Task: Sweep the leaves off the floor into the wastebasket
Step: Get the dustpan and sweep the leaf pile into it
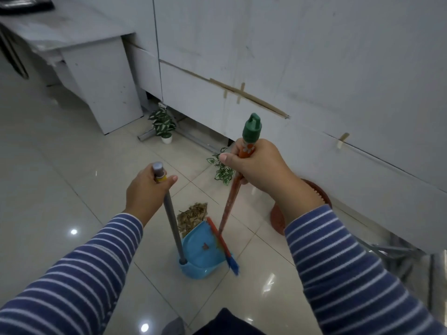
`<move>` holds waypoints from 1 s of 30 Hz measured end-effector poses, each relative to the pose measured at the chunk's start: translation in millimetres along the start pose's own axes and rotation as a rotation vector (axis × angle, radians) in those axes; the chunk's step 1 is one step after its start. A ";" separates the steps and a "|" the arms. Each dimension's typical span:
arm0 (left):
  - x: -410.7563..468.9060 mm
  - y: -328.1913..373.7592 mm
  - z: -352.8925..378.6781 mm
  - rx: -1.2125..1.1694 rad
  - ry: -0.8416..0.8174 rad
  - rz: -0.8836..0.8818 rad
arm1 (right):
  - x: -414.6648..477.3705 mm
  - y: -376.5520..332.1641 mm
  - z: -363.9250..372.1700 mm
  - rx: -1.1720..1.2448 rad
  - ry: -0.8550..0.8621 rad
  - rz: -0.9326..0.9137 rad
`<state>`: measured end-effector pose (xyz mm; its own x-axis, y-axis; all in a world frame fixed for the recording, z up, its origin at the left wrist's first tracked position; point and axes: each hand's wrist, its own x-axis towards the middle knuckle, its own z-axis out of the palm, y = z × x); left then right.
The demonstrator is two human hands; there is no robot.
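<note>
Left hand (pixel 145 192) grips the dustpan pole (pixel 172 223), right hand (pixel 257 165) the broom (pixel 228 204), mid-frame. Leaves (pixel 192 216) lie heaped at the dustpan's (pixel 197 246) upper edge.

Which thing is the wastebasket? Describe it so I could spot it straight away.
Find the long white wall on the right and follow it down to the floor. There, mostly hidden behind the person's right sleeve, stands the wastebasket. It is a round reddish-brown tub with a slotted side, unlike the blue dustpan and the green plant nearby.

Navy sleeves (pixel 79 269), thin white stripes
</note>
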<state>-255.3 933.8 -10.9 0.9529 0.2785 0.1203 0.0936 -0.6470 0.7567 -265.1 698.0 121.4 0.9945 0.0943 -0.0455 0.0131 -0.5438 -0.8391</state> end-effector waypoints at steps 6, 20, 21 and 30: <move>35.4 -31.5 -34.6 -0.017 0.003 -0.002 | 36.0 -29.0 23.9 -0.016 0.057 0.001; 90.4 -95.8 -77.8 0.073 0.022 -0.048 | 120.4 1.2 104.6 -0.176 0.034 0.024; 90.8 -99.9 -79.2 0.079 0.026 -0.050 | 123.6 6.8 113.1 -0.195 0.022 0.017; 82.1 -126.1 -88.1 0.095 0.065 -0.092 | 124.7 62.8 158.0 -0.198 -0.093 0.081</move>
<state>-214.2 1100.7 -39.8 0.9186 0.3832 0.0971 0.2096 -0.6803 0.7023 -156.7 807.3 -22.6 0.9793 0.1154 -0.1661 -0.0371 -0.7048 -0.7085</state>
